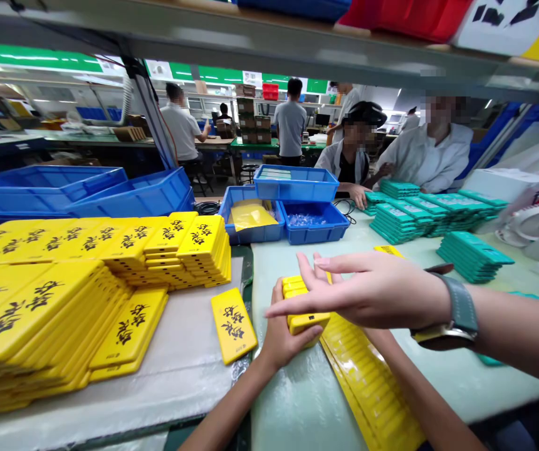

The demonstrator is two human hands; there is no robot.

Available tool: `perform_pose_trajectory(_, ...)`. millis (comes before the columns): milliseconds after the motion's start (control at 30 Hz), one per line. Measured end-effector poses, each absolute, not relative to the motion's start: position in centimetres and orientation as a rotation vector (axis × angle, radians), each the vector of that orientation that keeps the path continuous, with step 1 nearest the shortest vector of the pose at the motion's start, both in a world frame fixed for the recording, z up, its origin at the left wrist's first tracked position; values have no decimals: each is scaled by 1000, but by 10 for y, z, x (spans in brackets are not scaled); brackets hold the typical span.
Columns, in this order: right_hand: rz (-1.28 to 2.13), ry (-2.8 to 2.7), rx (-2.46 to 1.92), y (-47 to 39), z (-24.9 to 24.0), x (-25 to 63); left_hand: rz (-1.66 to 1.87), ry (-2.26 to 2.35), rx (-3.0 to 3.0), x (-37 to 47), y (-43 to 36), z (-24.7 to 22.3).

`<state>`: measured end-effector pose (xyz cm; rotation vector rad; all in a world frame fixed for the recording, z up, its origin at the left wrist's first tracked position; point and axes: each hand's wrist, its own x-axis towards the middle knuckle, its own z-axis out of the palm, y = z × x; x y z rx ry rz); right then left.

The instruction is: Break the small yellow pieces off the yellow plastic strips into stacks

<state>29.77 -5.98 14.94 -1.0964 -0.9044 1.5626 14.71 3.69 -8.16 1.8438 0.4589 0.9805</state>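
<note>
My left hand (281, 335) is closed around a small stack of yellow power banks (293, 287), thumb along the near end, where a dark port shows. A co-worker's hand (363, 291) with a wristwatch reaches in from the right, fingers spread over the stack. My right forearm (405, 382) comes up from below; that co-worker's hand hides my right hand, so its fingers cannot be made out. Under my arms lies a long, glossy, ridged yellow row (373, 382). One loose yellow power bank (234, 327) with black characters lies left of my left hand.
Big stacks of yellow power banks (39, 313) fill the left side. Blue bins (316, 233) stand behind my hands. Teal stacks (474, 257) and a white fan (535, 225) are at right. Co-workers sit across the bench. A shelf (269, 53) crosses overhead.
</note>
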Motion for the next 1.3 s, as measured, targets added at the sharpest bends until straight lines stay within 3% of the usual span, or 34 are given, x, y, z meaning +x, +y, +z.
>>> perform_pose_trajectory(367, 1315, -950, -1245, -62, 157, 331, 997, 475, 1812, 147, 37, -84)
perform_pose_trajectory(467, 997, -728, -1435, -66, 122, 343, 981, 485, 1782, 146, 35, -86)
perform_pose_trajectory(500, 734, -592, -1470, -69, 104, 343, 974, 491, 1778, 146, 35, -87)
perform_pose_trajectory(600, 538, -434, -1511, -80, 52, 332, 956, 492, 1775, 145, 34, -87)
perform_pose_trajectory(700, 530, -540, -1526, -85, 32, 303, 952, 482, 1779, 146, 34, -84)
perform_pose_trajectory(867, 552, -678, -1674, -74, 39, 260, 940, 493, 1764, 147, 33, -81)
perform_pose_trajectory(1300, 410, -766, -1910, -73, 38, 262, 941, 516, 1771, 145, 33, -84)
